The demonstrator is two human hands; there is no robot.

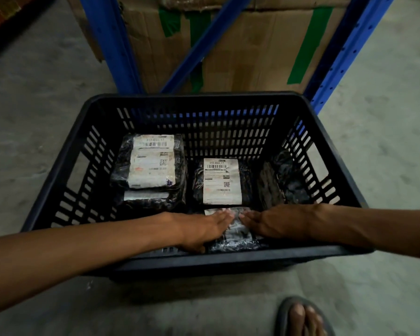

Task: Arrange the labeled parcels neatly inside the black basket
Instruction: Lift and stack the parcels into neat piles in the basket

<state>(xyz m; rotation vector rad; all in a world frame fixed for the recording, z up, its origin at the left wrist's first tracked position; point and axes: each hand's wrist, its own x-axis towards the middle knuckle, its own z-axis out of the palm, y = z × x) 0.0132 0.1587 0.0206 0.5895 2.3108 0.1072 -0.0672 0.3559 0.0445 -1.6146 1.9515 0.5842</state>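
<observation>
Bare forearms, no sleeves; one foot (303,318) in seemingly dark sandal (283,314).

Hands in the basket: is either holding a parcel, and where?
Both hands, left and right, lie flat on the near parcel, one per side; a closed grip cannot be told.

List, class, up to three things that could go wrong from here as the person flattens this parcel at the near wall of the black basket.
1. Both hands, left hand and right hand, press the near parcel; its glossy wrap may slide or crumple.
2. The right parcel leans on edge against the side wall and could topple onto the middle parcel.
3. The left stack looks uneven and might shift if the black basket is bumped.
</observation>
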